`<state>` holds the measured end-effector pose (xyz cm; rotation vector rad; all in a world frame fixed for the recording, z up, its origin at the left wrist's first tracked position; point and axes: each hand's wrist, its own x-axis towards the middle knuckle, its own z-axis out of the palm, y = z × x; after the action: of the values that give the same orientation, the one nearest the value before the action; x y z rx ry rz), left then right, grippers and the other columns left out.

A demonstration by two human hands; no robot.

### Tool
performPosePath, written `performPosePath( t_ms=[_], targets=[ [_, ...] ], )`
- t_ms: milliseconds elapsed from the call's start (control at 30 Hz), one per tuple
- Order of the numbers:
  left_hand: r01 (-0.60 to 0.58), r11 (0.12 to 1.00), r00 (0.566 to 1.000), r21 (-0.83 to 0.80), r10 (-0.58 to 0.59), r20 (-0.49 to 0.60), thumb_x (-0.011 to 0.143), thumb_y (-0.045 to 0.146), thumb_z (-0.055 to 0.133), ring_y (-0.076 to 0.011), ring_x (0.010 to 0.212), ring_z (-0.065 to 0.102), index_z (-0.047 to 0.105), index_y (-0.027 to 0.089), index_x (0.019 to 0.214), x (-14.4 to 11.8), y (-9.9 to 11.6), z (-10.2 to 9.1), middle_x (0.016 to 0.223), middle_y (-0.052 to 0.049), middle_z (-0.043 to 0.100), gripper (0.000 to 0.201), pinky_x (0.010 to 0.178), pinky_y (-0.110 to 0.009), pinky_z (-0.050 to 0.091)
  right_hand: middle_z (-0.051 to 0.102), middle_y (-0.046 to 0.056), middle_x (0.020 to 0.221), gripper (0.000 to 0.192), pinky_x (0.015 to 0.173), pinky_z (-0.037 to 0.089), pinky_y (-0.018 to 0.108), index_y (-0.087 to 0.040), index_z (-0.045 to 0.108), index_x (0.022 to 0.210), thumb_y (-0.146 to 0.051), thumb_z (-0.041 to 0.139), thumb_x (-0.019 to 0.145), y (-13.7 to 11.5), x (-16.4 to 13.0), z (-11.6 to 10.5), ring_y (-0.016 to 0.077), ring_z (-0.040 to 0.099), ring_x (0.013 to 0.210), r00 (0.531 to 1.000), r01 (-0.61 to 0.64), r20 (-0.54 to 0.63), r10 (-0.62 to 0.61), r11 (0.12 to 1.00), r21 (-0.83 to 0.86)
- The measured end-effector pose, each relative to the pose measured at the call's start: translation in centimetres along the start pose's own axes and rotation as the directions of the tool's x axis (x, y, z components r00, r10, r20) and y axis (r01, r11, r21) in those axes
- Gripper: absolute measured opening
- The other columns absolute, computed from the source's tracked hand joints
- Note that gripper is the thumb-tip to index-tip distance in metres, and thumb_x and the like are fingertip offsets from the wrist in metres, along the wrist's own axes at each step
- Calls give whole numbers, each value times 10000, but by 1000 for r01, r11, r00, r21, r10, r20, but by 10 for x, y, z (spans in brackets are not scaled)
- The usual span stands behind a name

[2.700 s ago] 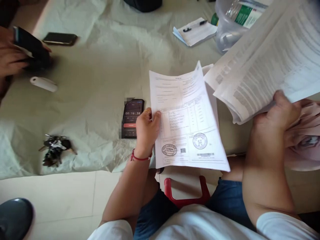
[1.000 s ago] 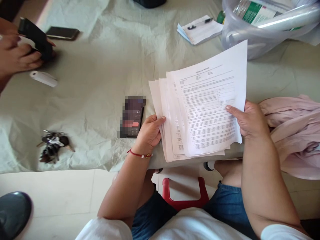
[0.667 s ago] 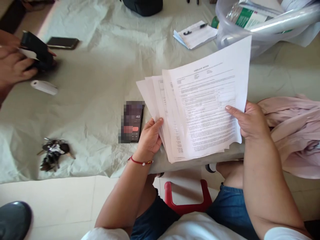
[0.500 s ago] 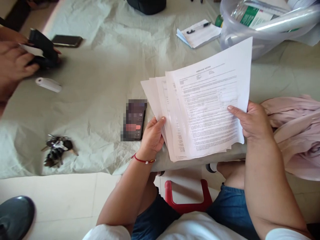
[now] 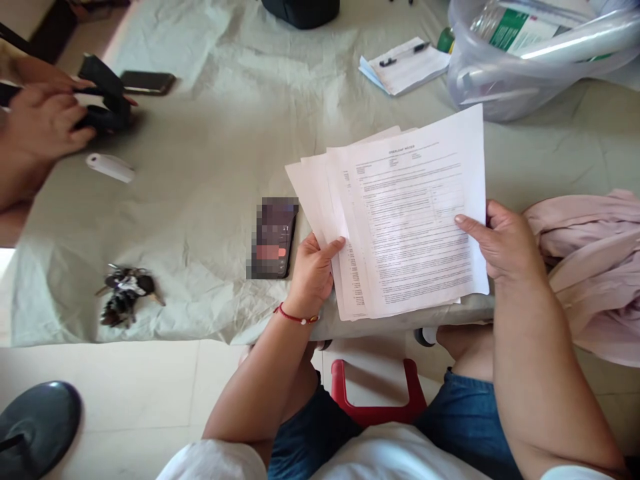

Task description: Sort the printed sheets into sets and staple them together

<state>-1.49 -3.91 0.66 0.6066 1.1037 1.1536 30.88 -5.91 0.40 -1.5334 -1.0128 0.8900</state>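
Observation:
A loose stack of printed paper sheets (image 5: 415, 227) is held up over the near edge of the table, its sheets fanned out toward the left. My left hand (image 5: 315, 270) grips the left side, thumb on top of the sheets. On the right side, my right hand (image 5: 505, 240) pinches the sheets, its thumb lying on the printed front page and its other fingers hidden behind. Just left of my left hand lies a phone (image 5: 274, 240) with a lit screen, partly blurred out.
Keys (image 5: 127, 293) and a white roll (image 5: 110, 167) lie on the cloth-covered table (image 5: 210, 167). Another person's hands (image 5: 47, 120) hold a black object beside a dark phone (image 5: 149, 83). A pen rests on papers (image 5: 405, 65) near a plastic tub (image 5: 505, 93). Pink cloth (image 5: 590, 267) lies right.
The front sheets have come down and slightly left, squaring up more with the stack. My left thumb sits further over the sheets. The whole view has shifted a little.

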Motion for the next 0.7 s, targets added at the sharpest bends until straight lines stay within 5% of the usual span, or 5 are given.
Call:
performPosePath(
  t_ms=[133, 367, 700],
  targets=[
    [-5, 1000, 1000, -2, 5, 4, 665, 338, 1063, -304, 997, 877, 846, 207, 1033, 1, 2, -5, 1096, -91, 918, 446, 933, -438, 726, 881, 10, 1017, 475, 894, 660, 399, -246, 850, 986, -411, 1079, 605, -9, 4, -1, 217, 766, 879, 986, -42, -161, 53, 996, 73],
    [6, 1000, 1000, 9, -6, 8, 718, 302, 1015, -330, 1120, 867, 826, 210, 1090, 0, 3, -15, 1122, -112, 907, 427, 1017, -458, 700, 869, 43, 1007, 470, 979, 640, 453, -225, 890, 936, -248, 1004, 481, -6, 17, -12, 248, 768, 913, 911, 111, -412, -10, 968, 224],
    [20, 1000, 1000, 21, -20, -6, 736, 333, 991, -388, 1251, 833, 809, 217, 1065, -2, 5, -11, 1177, -127, 895, 394, 1100, -525, 672, 872, 84, 1056, 464, 950, 673, 528, -212, 898, 936, -223, 1014, 487, -9, 17, -8, 304, 781, 988, 899, 100, -438, 28, 958, 267]
  ],
)
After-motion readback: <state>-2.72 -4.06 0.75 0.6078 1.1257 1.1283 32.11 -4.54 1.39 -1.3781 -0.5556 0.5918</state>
